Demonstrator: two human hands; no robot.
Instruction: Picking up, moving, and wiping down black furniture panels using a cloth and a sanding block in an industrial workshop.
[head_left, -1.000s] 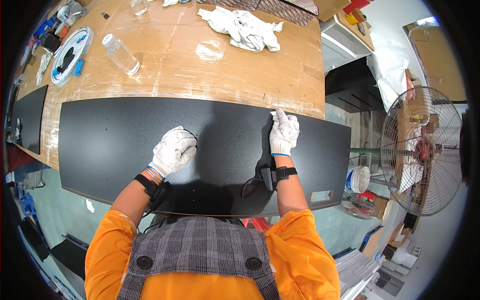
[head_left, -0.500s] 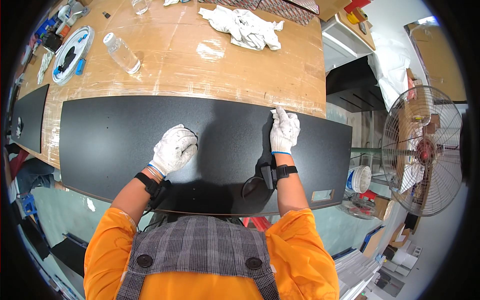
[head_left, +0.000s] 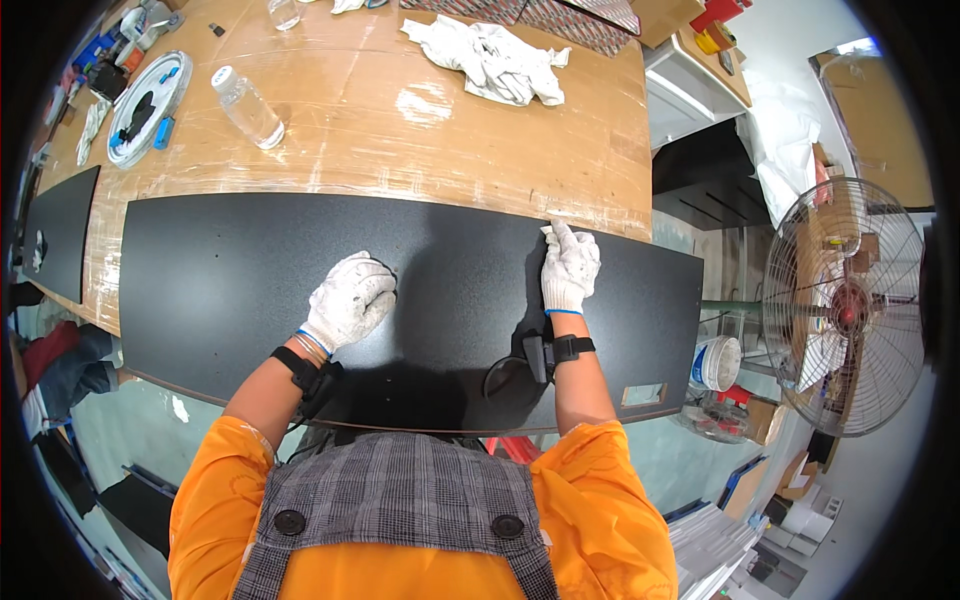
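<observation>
While the L hand [head_left: 351, 298] rests curled on the black panel [head_left: 445, 290] — can't tell if it's holding anything — the R hand [head_left: 571, 264] seemingly pinches a white scrap [head_left: 547, 231] at the panel's far edge. Panel's flat, near side apparently overhanging the table [head_left: 345, 125]. Risk, IMO: leaning hard on that side might tip it; any trapped grit could scratch it.

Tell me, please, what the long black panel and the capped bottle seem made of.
The long black panel looks like satin coated board, judging by its soft sheen and brownish edge. The capped bottle seems glossy plastic or glass, being transparent with glints.
</observation>
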